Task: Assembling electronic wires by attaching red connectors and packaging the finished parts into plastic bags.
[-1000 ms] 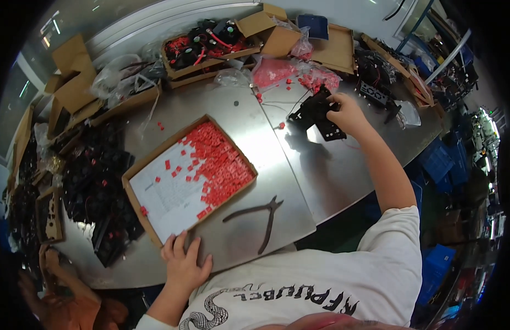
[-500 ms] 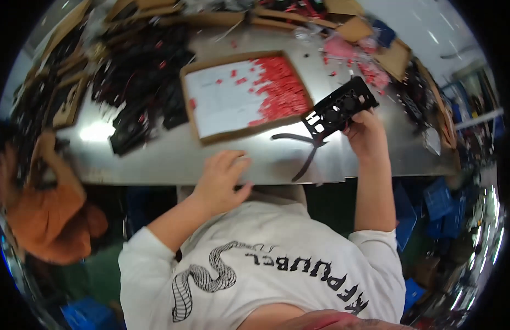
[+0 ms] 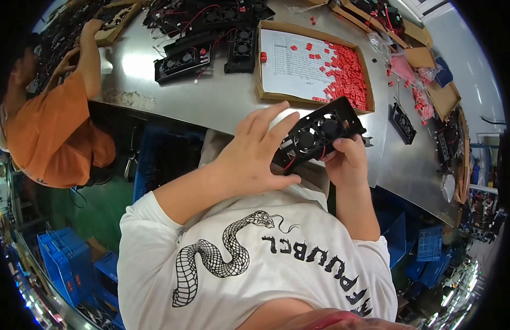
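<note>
A black bracket with two small round fans (image 3: 330, 126) and a red wire is held up, tilted, at the table's front edge. My right hand (image 3: 347, 162) grips its right end, with the thumb on top and the fingers underneath. At the bracket's left end my left hand (image 3: 254, 153) is open, its fingers spread and partly overlapping the bracket. Whether it touches is hard to tell. Beyond lies a shallow cardboard tray (image 3: 258, 71), with small red plastic pieces (image 3: 351, 74) heaped on its right side and a printed paper sheet (image 3: 290, 69) inside.
More black fan units (image 3: 183, 61) with wires lie left of the tray. Another fan unit (image 3: 402, 124) sits to its right, near bags of pink and red pieces (image 3: 423, 102). A co-worker in an orange shirt (image 3: 51, 129) reaches over the table at left. Blue crates (image 3: 67, 264) stand on the floor.
The fan bracket has come closer to my body, and its fans now face up. My left hand has moved up and right to the bracket's left end. The view has shifted left.
</note>
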### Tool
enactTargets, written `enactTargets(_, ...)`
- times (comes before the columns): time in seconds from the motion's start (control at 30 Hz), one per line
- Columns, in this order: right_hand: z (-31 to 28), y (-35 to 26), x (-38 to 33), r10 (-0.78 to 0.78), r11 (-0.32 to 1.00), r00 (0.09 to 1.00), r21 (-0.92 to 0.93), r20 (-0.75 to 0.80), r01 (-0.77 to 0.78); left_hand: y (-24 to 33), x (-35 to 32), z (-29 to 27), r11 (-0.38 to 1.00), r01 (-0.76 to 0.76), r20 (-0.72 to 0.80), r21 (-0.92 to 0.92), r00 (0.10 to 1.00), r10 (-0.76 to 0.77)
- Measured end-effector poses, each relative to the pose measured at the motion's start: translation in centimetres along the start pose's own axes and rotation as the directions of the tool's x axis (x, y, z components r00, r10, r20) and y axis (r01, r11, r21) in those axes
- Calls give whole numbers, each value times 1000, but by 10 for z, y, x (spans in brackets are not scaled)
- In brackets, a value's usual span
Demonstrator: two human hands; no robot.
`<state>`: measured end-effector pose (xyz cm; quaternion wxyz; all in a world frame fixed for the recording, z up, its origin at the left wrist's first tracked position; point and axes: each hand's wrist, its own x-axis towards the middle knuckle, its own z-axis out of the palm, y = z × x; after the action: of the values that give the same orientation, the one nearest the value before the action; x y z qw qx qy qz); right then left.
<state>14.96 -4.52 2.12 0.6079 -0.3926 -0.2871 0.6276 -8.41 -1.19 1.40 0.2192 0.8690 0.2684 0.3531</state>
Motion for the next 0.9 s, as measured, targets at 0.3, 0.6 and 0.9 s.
enactTargets(0.3, 3, -7, 22, 231, 917, 939, -379, 256, -122, 3, 19, -12, 885, -306, 88, 352, 952, 294)
enactTargets(0.6, 6, 1, -5, 74, 912, 992, -397, -99, -108, -10, 16, 1, 999, 42, 270, 27, 962, -47)
enactTargets(0.9, -26, -38, -26, 240, 851, 971, -477, -17, -219, -13, 3, 5, 979, 200, 225, -46, 957, -185)
